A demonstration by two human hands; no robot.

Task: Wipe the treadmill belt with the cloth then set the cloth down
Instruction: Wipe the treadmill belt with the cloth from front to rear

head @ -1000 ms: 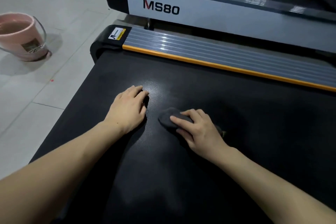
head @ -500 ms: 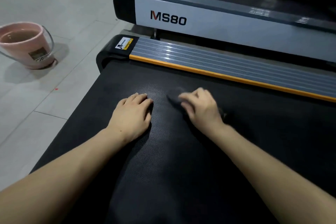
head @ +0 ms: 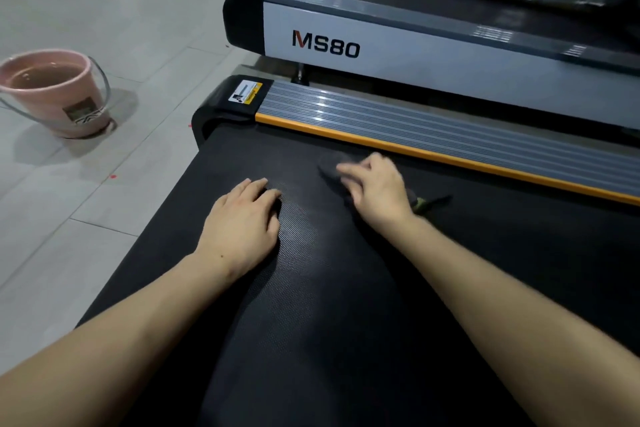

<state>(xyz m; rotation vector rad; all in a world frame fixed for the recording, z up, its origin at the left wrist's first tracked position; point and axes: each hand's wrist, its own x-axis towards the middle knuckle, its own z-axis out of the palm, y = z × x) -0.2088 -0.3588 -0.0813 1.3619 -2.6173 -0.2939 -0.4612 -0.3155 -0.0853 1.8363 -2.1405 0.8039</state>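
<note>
The black textured treadmill belt fills the lower middle of the head view. A dark grey cloth lies on the belt close to the far side rail, mostly covered by my right hand, which presses on it with fingers stretched over it; a small green tag and dark corner stick out behind the wrist. The hand is blurred. My left hand lies flat on the belt to the left of the cloth, fingers together, holding nothing.
A grey ribbed side rail with an orange edge runs along the belt's far side. Beyond it stands a second treadmill marked MS80. A pink bucket of water sits on the tiled floor at the left.
My right hand has slid the cloth away from me toward the orange-edged rail. My left hand has stayed flat on the belt.
</note>
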